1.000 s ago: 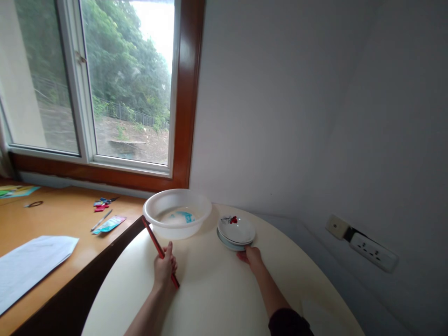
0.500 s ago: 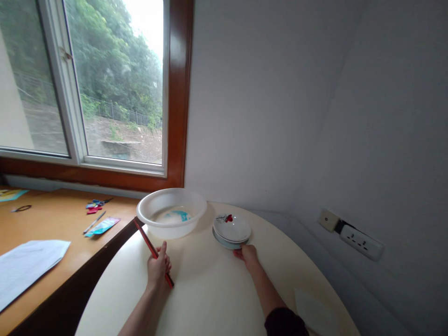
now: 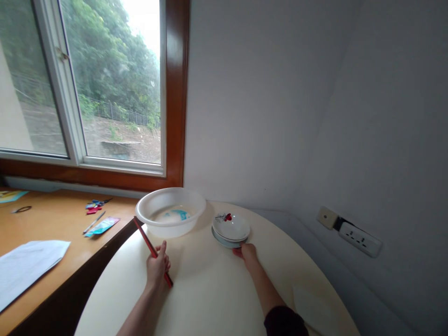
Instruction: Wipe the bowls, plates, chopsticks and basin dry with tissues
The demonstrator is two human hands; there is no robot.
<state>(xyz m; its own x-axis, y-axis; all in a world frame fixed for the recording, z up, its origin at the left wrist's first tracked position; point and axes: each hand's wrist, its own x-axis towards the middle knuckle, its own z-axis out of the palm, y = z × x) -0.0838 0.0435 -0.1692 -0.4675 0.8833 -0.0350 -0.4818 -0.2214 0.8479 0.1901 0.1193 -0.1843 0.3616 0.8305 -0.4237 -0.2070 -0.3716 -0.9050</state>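
My left hand (image 3: 158,267) is closed around red chopsticks with dark ends (image 3: 146,240), held at a slant above the round table. Their upper end reaches close to the near left side of a white plastic basin (image 3: 171,229). My right hand (image 3: 247,255) grips the near edge of stacked plates (image 3: 233,229), thumb near the rim and fingers tucked below. The top plate is white with a red flower and dark stems; most of the lower one is hidden beneath it. A blue patch shows in the bottom of the basin.
The round cream table (image 3: 199,289) meets the wall at the back. To its left, a wooden desk (image 3: 59,210) carries paper (image 3: 31,266), a pen (image 3: 94,222), a blue-pink packet (image 3: 103,227) and scissors (image 3: 23,209). A pale flat sheet (image 3: 311,305) lies at right. A socket strip (image 3: 360,238) sits on the wall.
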